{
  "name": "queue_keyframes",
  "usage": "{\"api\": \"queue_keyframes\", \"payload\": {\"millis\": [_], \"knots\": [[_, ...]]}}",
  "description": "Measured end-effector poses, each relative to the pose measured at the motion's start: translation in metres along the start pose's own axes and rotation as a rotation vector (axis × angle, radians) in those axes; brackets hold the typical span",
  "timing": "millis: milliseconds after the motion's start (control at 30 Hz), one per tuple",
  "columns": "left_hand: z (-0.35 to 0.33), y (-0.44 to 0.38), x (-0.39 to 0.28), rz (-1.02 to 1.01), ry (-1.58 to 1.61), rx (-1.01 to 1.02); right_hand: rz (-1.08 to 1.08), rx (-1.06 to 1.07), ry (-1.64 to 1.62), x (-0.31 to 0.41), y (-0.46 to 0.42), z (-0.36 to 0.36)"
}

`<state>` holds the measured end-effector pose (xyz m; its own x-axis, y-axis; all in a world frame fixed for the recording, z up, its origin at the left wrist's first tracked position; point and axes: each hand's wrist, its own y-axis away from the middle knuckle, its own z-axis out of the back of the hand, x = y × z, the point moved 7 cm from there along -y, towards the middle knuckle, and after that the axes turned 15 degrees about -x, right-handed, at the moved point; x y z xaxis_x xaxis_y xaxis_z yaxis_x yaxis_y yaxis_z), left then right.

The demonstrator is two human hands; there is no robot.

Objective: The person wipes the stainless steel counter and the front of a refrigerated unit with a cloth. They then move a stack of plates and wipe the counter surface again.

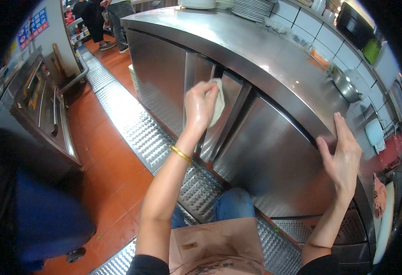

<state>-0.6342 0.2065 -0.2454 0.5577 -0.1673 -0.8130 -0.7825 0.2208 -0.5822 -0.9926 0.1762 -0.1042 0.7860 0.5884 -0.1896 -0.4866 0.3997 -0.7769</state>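
Observation:
In my left hand (199, 105) is a whitish cloth (219, 109), bunched under the fingers against the narrow upright between two stainless steel cabinet doors. A yellow bangle (180, 154) circles that wrist. The left cabinet door (159, 75) and the right cabinet door (273, 154) are smooth, shiny steel. My right hand (343, 158) holds nothing; its thumb stands apart from the fingers, and it lies on the front edge of the steel counter (249, 44). Whether the cloth presses on the metal is hard to tell.
Stacked white plates (250, 9), a metal bowl (346, 85) and a pink cloth (379, 197) are on the counter. Perforated metal drain covers (135, 130) run along the red tiled floor. An oven-like steel appliance (43, 103) and a blue bin (53, 220) stand left. Two people stand far back.

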Motion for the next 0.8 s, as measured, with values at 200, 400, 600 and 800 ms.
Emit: {"api": "queue_keyframes", "payload": {"millis": [200, 400, 600, 800], "knots": [[-0.008, -0.009, 0.01, 0.125, 0.071, 0.072, -0.039, 0.016, 0.007, 0.004, -0.003, -0.002], [0.003, -0.006, -0.005, -0.166, 0.122, -0.063, -0.056, 0.033, 0.006, 0.008, -0.006, -0.006], [0.0, -0.003, 0.0, -0.038, 0.031, -0.014, -0.018, 0.0, 0.019, 0.013, -0.009, -0.006], [-0.001, -0.006, -0.007, -0.165, 0.05, -0.049, -0.053, 0.017, 0.004, 0.015, -0.01, -0.007]]}}
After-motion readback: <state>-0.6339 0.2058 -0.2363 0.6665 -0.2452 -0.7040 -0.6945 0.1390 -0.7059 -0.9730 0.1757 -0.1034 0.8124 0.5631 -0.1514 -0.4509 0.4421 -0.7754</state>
